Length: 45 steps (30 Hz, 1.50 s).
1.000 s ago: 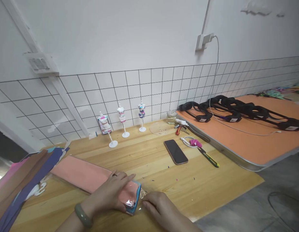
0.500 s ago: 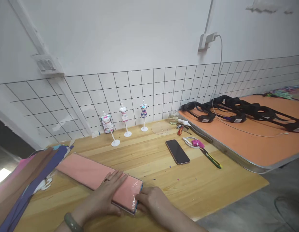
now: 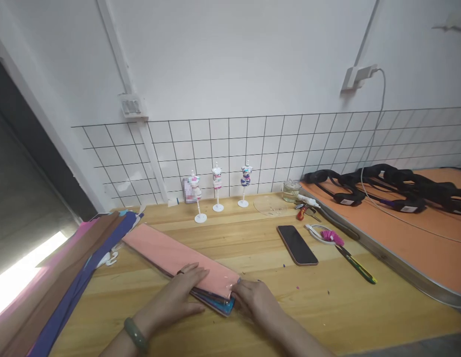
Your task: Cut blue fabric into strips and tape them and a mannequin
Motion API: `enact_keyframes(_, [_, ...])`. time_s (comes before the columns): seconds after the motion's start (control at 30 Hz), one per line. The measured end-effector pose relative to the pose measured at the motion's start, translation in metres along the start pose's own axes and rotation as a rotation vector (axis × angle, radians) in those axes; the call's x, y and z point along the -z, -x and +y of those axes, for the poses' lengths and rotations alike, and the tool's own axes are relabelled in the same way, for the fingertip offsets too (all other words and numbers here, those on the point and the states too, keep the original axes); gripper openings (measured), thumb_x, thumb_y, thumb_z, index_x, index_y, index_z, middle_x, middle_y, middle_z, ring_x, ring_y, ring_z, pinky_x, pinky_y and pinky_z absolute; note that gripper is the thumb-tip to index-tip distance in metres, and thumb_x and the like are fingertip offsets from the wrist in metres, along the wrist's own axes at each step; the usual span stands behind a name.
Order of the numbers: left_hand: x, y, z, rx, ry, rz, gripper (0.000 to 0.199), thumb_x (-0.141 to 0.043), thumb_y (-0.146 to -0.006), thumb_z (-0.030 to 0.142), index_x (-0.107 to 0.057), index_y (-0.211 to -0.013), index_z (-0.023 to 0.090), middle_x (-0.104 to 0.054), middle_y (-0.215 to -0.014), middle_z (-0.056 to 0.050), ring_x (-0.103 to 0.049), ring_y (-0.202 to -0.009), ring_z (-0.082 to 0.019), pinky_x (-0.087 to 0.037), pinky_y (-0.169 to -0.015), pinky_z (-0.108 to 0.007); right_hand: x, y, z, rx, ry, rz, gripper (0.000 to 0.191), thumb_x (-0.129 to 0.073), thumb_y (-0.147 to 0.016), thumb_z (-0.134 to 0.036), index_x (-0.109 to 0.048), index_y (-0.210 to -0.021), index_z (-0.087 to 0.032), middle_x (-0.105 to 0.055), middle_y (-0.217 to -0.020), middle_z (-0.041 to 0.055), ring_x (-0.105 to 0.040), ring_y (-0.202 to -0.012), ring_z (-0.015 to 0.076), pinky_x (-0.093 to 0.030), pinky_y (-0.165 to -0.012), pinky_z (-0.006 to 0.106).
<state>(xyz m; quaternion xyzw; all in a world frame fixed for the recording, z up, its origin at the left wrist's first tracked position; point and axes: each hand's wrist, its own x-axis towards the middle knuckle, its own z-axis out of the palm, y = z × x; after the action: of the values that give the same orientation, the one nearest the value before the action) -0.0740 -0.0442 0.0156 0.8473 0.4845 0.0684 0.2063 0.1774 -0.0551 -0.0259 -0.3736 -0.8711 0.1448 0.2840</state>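
Note:
A long, flat plastic-wrapped pack of coloured sheets [image 3: 178, 253] lies slantwise on the wooden table, salmon pink on top. Darker and blue layers show along its near edge at the right end. My left hand [image 3: 187, 285] rests on the pack with fingers stretched across the pink face, its thumb apart at the near side. At the pack's right end, my right hand [image 3: 254, 300] has its fingers closed on the wrapped corner; the fingertips are partly hidden. Strips of cloth in purple, brown and pink [image 3: 99, 243] hang over the table's left side.
Three small dress-form stands [image 3: 217, 191] stand near the wall grid. To the right lie a phone [image 3: 297, 245], yellow-green thread snips [image 3: 359, 267], a pink scrunchie-like bundle [image 3: 332, 237] and a glass jar [image 3: 291, 191]. Black headsets [image 3: 386, 186] occupy the orange surface [image 3: 420, 253].
The view has turned left. At the right end, the pack's layers have shifted apart, exposing blue beneath the pink. My left hand stays on top and my right hand stays at the end.

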Motion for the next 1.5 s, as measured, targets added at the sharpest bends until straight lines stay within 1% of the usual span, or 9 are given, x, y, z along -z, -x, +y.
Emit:
enact_keyframes(0.17, [0.006, -0.003, 0.008, -0.061, -0.028, 0.069, 0.044, -0.045, -0.083, 0.042, -0.044, -0.124, 0.027, -0.050, -0.131, -0.004, -0.034, -0.126, -0.022, -0.031, -0.103, -0.041, 0.008, -0.008, -0.006, -0.135, -0.155, 0.020, 0.026, -0.036, -0.091, -0.027, -0.060, -0.083, -0.018, -0.064, -0.075, 0.0038, -0.058, -0.069, 0.0137, -0.037, -0.062, 0.020])
enact_keyframes(0.27, [0.013, -0.009, 0.018, -0.108, -0.074, 0.096, 0.037, -0.048, -0.083, 0.036, -0.049, -0.118, 0.028, -0.056, -0.122, -0.002, -0.040, -0.120, -0.022, -0.032, -0.101, -0.039, 0.010, -0.012, -0.010, -0.223, -0.266, 0.032, 0.034, -0.034, -0.092, -0.030, -0.057, -0.070, -0.017, -0.061, -0.063, 0.0011, -0.055, -0.058, 0.0110, -0.037, -0.056, 0.018])
enact_keyframes(0.43, [0.016, -0.019, 0.030, -0.118, -0.157, 0.118, 0.016, -0.045, -0.084, 0.027, -0.059, -0.091, 0.022, -0.065, -0.094, -0.004, -0.057, -0.090, -0.022, -0.044, -0.078, -0.035, 0.001, -0.014, -0.004, -0.333, -0.415, 0.069, 0.040, -0.033, -0.091, -0.040, -0.055, -0.068, -0.014, -0.059, -0.060, 0.0024, -0.054, -0.055, 0.0111, -0.038, -0.051, 0.018])
enact_keyframes(0.57, [0.016, -0.026, 0.027, -0.102, -0.188, 0.138, 0.015, -0.044, -0.085, 0.025, -0.058, -0.087, 0.022, -0.066, -0.088, -0.003, -0.058, -0.085, -0.022, -0.043, -0.071, -0.032, 0.000, -0.011, 0.007, -0.383, -0.519, 0.078, 0.033, -0.044, -0.084, -0.043, -0.057, -0.083, -0.012, -0.062, -0.069, 0.0055, -0.057, -0.063, 0.0143, -0.041, -0.056, 0.020])
enact_keyframes(0.77, [0.036, -0.036, 0.027, -0.139, -0.157, 0.150, 0.022, -0.037, -0.087, 0.032, -0.058, -0.088, 0.025, -0.067, -0.087, 0.000, -0.059, -0.082, -0.018, -0.040, -0.069, -0.026, 0.025, -0.014, 0.002, -0.382, -0.573, 0.005, 0.023, -0.056, -0.076, -0.034, -0.065, -0.071, -0.014, -0.060, -0.065, 0.0026, -0.053, -0.062, 0.0139, -0.039, -0.057, 0.020])
enact_keyframes(0.93, [0.057, -0.042, 0.035, -0.198, -0.119, 0.113, 0.029, -0.035, -0.088, 0.038, -0.059, -0.081, 0.024, -0.066, -0.079, 0.001, -0.059, -0.075, -0.015, -0.038, -0.063, -0.023, 0.043, -0.025, -0.012, -0.416, -0.679, -0.024, 0.030, -0.059, -0.073, -0.041, -0.068, -0.070, -0.013, -0.056, -0.059, 0.0016, -0.049, -0.050, 0.0098, -0.039, -0.050, 0.019])
enact_keyframes(1.33, [0.064, -0.052, 0.044, -0.230, -0.091, 0.075, 0.028, -0.037, -0.087, 0.038, -0.061, -0.081, 0.025, -0.068, -0.079, 0.002, -0.060, -0.073, -0.016, -0.041, -0.062, -0.024, 0.032, -0.020, -0.008, -0.483, -0.812, 0.004, 0.048, -0.053, -0.073, -0.058, -0.061, -0.067, -0.012, -0.055, -0.056, 0.0013, -0.051, -0.043, 0.0087, -0.038, -0.042, 0.018])
enact_keyframes(1.43, [0.062, -0.055, 0.049, -0.236, -0.094, 0.094, 0.025, -0.040, -0.086, 0.039, -0.060, -0.096, 0.028, -0.068, -0.089, 0.002, -0.060, -0.083, -0.017, -0.044, -0.072, -0.027, 0.027, -0.022, -0.007, -0.570, -0.870, 0.089, 0.051, -0.057, -0.066, -0.063, -0.058, -0.064, -0.012, -0.054, -0.054, 0.0008, -0.050, -0.042, 0.0091, -0.037, -0.039, 0.018])
enact_keyframes(1.5, [0.060, -0.056, 0.052, -0.233, -0.098, 0.131, 0.031, -0.042, -0.085, 0.041, -0.052, -0.112, 0.031, -0.062, -0.109, -0.001, -0.053, -0.102, -0.020, -0.041, -0.087, -0.033, 0.022, -0.022, -0.005, -0.662, -0.959, 0.172, 0.053, -0.061, -0.057, -0.066, -0.054, -0.060, -0.014, -0.053, -0.050, -0.0002, -0.048, -0.038, 0.0083, -0.033, -0.035, 0.018])
